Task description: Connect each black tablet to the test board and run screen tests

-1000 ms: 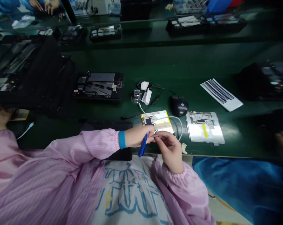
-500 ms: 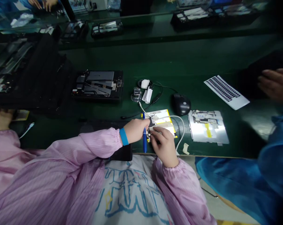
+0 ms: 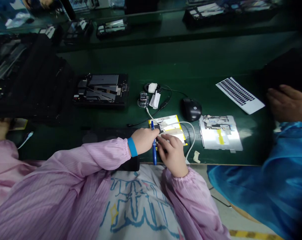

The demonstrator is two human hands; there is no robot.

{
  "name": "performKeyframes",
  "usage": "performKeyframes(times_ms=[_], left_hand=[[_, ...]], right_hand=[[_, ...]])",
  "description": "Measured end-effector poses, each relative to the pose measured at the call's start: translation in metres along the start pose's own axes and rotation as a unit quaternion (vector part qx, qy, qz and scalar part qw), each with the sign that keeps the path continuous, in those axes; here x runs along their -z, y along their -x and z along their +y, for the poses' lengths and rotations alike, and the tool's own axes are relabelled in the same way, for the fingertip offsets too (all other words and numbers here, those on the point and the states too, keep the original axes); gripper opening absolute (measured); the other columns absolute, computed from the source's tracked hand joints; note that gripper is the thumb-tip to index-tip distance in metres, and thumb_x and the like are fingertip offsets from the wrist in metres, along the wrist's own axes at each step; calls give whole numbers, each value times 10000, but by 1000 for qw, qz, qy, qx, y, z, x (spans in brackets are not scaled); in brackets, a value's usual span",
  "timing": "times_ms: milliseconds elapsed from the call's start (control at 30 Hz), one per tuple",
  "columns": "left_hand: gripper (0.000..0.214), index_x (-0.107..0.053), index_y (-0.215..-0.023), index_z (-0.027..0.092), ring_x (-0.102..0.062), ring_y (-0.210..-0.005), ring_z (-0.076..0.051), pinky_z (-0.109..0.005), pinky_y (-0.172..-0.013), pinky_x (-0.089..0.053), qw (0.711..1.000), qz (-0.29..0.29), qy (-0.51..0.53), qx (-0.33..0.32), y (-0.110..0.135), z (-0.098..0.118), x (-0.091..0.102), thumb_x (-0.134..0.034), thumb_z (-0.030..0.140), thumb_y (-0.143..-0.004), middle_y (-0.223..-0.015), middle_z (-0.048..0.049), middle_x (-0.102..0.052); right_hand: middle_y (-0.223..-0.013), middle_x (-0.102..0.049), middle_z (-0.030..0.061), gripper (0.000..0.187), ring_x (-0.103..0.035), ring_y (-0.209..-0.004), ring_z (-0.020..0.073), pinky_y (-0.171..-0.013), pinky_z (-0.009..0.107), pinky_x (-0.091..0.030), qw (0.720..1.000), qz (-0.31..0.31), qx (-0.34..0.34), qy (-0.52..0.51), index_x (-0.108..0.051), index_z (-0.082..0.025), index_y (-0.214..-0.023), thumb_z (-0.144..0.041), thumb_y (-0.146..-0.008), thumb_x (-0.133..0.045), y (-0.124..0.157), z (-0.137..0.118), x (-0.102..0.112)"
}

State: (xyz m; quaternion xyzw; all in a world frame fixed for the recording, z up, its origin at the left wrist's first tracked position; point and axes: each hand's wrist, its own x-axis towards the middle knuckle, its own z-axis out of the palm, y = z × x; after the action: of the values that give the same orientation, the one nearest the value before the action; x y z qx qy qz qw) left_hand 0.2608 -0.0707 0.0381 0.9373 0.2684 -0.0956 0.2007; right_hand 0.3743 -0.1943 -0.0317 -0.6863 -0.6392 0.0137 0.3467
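My left hand (image 3: pixel 143 141), with a blue band at the wrist, is closed around a blue pen (image 3: pixel 154 156) that points toward the table's front edge. Under both hands lies a flat, battery-like pack (image 3: pixel 169 120) with yellow edges and a beige strip. My right hand (image 3: pixel 173 155) rests on the pack's near side, its thumb and fingertips drawn together at the left edge. Whatever is between those fingertips is too small to make out. A white cable (image 3: pixel 192 133) loops over the pack and runs beside my right hand. A dark flat panel (image 3: pixel 131 163) sits partly beneath my left forearm.
Beyond the pack are a black mouse (image 3: pixel 192 110) and a small counter (image 3: pixel 144 98). To the right lie a metal plate with a circuit board (image 3: pixel 223 140) and a keyboard sticker sheet (image 3: pixel 240 95). An opened device (image 3: pixel 102 88) and stacked trays (image 3: pixel 28 76) stand left. Co-workers' hands (image 3: pixel 290 103) flank me.
The whole view has shifted slightly. My hands stay on the pack with little movement, and the pen's lower end has tilted a bit. The co-worker's hand at right has come nearer and lower.
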Motion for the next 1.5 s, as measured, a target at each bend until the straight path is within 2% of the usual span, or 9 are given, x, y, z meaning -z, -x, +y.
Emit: performKeyframes(times_ms=[467, 800, 900, 1000, 1067, 1133, 1233, 1400, 1500], left_hand=[[133, -579, -913, 167, -689, -774, -277, -339, -652, -496, 1000, -8, 6, -11, 0, 0, -1, -454, 158, -869, -807, -108, -690], [130, -566, -915, 160, -679, -772, -257, -315, -641, -474, 1000, -1, 23, -14, 1, 0, -1, -440, 185, -894, -811, -100, -680], [98, -543, -849, 161, -657, -746, -216, -279, -626, -448, 996, 21, 64, -55, 10, 0, 8, -486, 228, -892, -781, -77, -662], [158, -509, -753, 173, -609, -671, -156, -244, -608, -419, 983, 47, 139, -113, 32, -6, 29, -571, 276, -856, -711, -33, -631], [205, -504, -723, 178, -571, -619, -124, -231, -603, -411, 973, 81, 185, -113, 53, -18, 46, -584, 319, -848, -691, -14, -622], [213, -515, -718, 183, -550, -604, -115, -230, -608, -413, 969, 144, 195, -43, 76, -39, 59, -581, 342, -843, -693, -7, -626], [234, -509, -739, 197, -555, -596, -130, -254, -607, -424, 948, 233, 174, 126, 113, -81, 67, -593, 403, -813, -763, -14, -664], [221, -493, -805, 218, -639, -803, -237, -336, -751, -457, 869, 333, 119, 346, 167, -141, 47, -602, 407, -778, -865, -47, -680], [237, -478, -793, 223, -635, -810, -264, -369, -772, -448, 846, 321, 144, 401, 185, -153, 30, -605, 421, -764, -859, -57, -678]], right_hand=[[-1141, -613, 137, 308, -505, -1001, 288, -838, 463, -434, 997, -47, -19, 65, -615, -188, -1179, -243, -911, -475, -1, -8, 0], [-1112, -624, 125, 276, -500, -1020, 279, -843, 421, -415, 994, -27, 7, 110, -611, -156, -1147, -231, -919, -474, -1, -11, -2], [-1109, -617, 125, 303, -504, -991, 277, -813, 423, -416, 994, -52, -6, 98, -605, -162, -1170, -221, -908, -464, -3, -13, 0], [-1004, -632, 102, 271, -512, -877, 257, -754, 407, -410, 993, -76, -29, 86, -633, -175, -1110, -252, -906, -472, -10, -12, 5], [-918, -639, 81, 220, -521, -845, 245, -749, 394, -409, 994, -77, -30, 67, -645, -188, -1022, -274, -912, -476, -17, -7, 7], [-938, -653, 79, 174, -543, -893, 250, -793, 400, -414, 997, -60, -27, 44, -622, -193, -980, -278, -900, -493, -24, 0, 6], [-1160, -643, 119, 252, -529, -1124, 291, -949, 470, -377, 998, -37, -26, 37, -553, -176, -1099, -262, -865, -517, -34, 11, -1], [-1270, -613, 141, 337, -509, -1231, 298, -1019, 515, -333, 997, -45, -29, 59, -496, -167, -1194, -271, -874, -487, -38, 19, -15], [-1240, -631, 145, 294, -542, -1192, 299, -995, 494, -363, 997, -34, -29, 65, -520, -167, -1139, -285, -872, -492, -36, 20, -19]])
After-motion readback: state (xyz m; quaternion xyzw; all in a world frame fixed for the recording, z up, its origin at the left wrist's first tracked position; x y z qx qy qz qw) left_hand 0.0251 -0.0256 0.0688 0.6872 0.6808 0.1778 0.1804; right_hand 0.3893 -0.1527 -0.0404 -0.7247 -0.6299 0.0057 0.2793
